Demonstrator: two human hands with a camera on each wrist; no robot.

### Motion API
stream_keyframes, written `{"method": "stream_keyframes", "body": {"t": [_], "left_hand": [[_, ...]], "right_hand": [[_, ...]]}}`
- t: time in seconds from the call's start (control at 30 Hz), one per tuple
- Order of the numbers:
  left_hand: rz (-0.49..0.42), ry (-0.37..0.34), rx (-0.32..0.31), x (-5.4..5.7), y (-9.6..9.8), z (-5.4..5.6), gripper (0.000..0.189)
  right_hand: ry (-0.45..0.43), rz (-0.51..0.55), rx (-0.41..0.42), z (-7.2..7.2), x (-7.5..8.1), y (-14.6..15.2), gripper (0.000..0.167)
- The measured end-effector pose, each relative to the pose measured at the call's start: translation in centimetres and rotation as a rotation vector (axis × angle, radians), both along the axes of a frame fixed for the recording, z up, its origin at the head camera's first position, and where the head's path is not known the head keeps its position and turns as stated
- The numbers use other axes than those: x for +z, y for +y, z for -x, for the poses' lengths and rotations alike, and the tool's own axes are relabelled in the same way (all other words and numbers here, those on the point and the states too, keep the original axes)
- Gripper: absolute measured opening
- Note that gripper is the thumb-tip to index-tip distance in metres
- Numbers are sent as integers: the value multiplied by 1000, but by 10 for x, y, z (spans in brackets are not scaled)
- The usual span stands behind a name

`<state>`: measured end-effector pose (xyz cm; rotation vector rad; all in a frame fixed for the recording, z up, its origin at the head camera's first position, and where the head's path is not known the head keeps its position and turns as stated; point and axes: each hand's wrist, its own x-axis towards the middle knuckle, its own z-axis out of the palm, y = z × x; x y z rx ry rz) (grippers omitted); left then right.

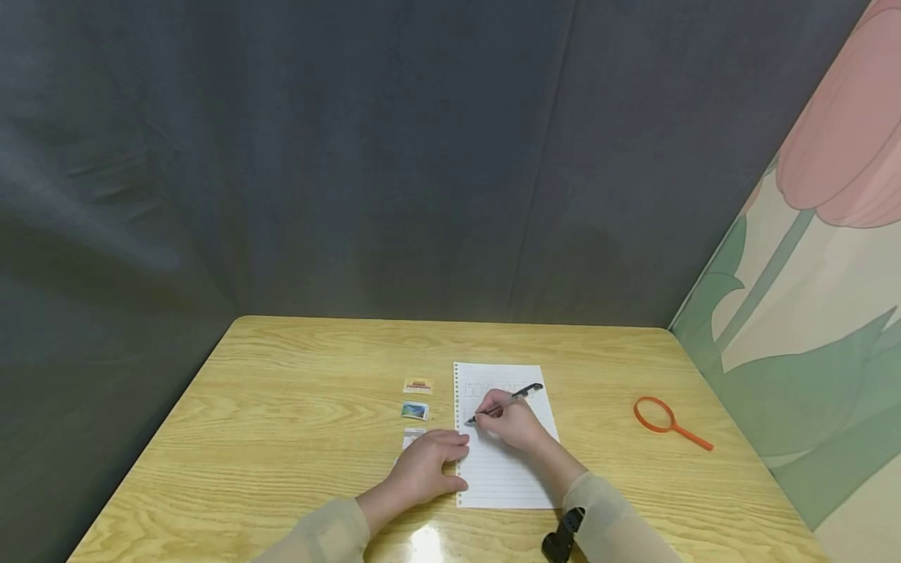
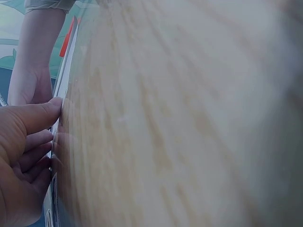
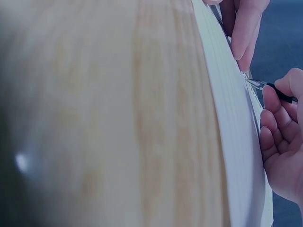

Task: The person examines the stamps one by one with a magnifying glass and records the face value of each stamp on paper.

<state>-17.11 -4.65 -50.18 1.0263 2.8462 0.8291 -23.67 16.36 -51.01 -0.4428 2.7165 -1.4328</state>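
Note:
A pen [image 1: 503,404] with a black cap end is pinched in my right hand [image 1: 517,424], its tip at the left part of a lined sheet of paper [image 1: 503,485]. Faint large writing shows near the top of the sheet, partly hidden by the hand. In the right wrist view the metal tip of the pen [image 3: 257,83] meets the page. My left hand [image 1: 428,467] rests with fairly straight fingers at the left, hole-punched edge of the sheet. Beside it lie a yellow stamp-like card [image 1: 418,385], a blue-green one [image 1: 414,410] and a pale one [image 1: 412,435], partly covered by the left hand.
An orange magnifying glass [image 1: 662,422] lies on the right side of the wooden table [image 1: 296,407]. A dark curtain [image 1: 422,156] hangs behind the table, and a wall with a tulip pattern [image 1: 809,336] stands at the right. A black strap [image 1: 563,536] is at my right wrist.

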Motion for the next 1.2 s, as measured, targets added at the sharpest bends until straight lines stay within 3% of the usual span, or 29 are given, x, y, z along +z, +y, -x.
{"method": "stream_keyframes", "body": {"t": [0.2,0.4,0.63,1.2], "left_hand": [[4,2,3,-1,0,0,50],[-5,24,0,-2,0,-1,50],[-3,12,8,-1,1,0,50],[7,-3,4,0,1,0,50]], "right_hand": [[-13,24,11,-1,0,2,7],[-44,93,-72,-4,-2,6,6],[10,53,-73,-4,-1,4,7],[29,13,-95,-4,0,1,7]]}}
